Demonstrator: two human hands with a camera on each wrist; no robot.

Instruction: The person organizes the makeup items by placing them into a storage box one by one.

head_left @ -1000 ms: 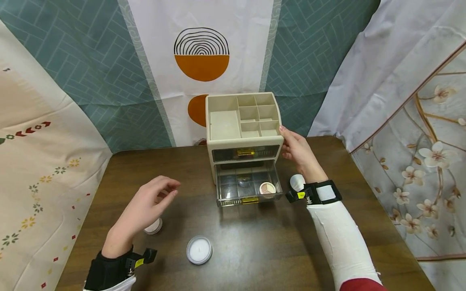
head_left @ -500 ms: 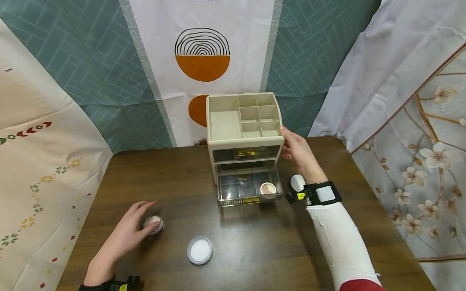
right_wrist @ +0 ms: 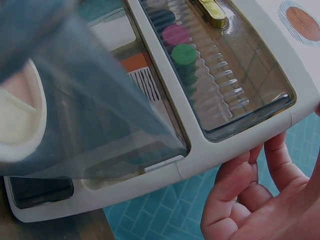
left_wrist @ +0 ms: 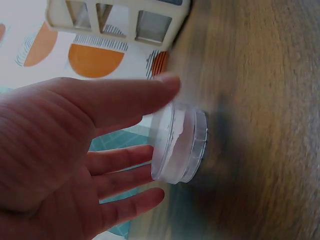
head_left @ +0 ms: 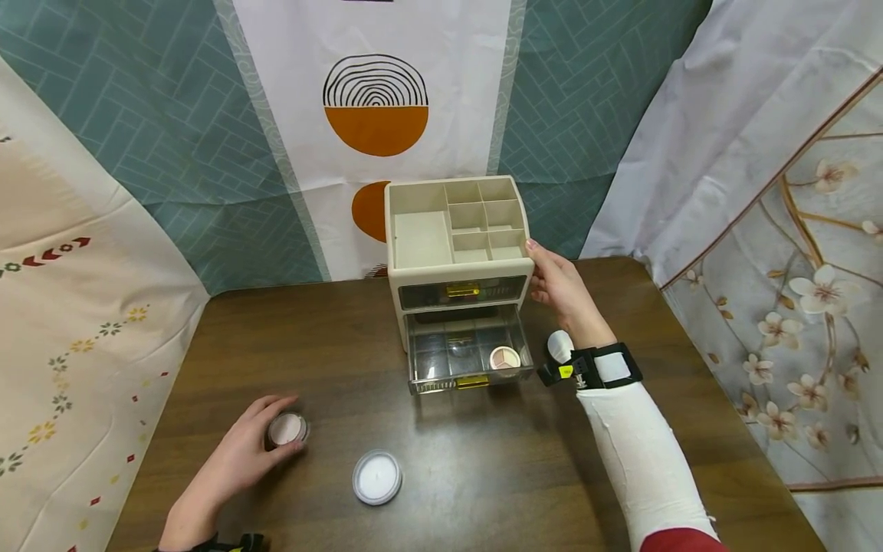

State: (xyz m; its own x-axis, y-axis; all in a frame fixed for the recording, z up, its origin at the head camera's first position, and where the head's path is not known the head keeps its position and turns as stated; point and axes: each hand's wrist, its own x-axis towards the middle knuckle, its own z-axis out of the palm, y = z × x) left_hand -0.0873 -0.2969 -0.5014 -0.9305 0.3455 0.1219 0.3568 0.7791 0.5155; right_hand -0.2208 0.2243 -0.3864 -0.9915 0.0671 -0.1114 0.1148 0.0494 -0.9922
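My left hand (head_left: 241, 448) is around a small round clear jar (head_left: 287, 429) with a pale pink top on the left of the table. In the left wrist view the jar (left_wrist: 182, 145) stands on the wood, its fingers fairly straight beside it and a gap visible by the thumb. My right hand (head_left: 562, 291) rests against the right side of a cream desktop organizer (head_left: 422, 239), with one fingertip at its top edge. Its lower clear drawer (head_left: 447, 366) is pulled out, and a round three-colour makeup compact (head_left: 505, 358) lies in the drawer's right part.
A second round jar with a white top (head_left: 377, 477) stands on the wooden table (head_left: 469, 475) near the front. The organizer's upper drawer (right_wrist: 235, 75) is shut, with pink and green round items (right_wrist: 184, 54) inside. Patterned curtains (head_left: 276, 146) hang behind and at both sides.
My left hand has come down and back to the small jar, and its thumb and fingers now lie either side of it. The right hand, organizer and open drawer stay put.
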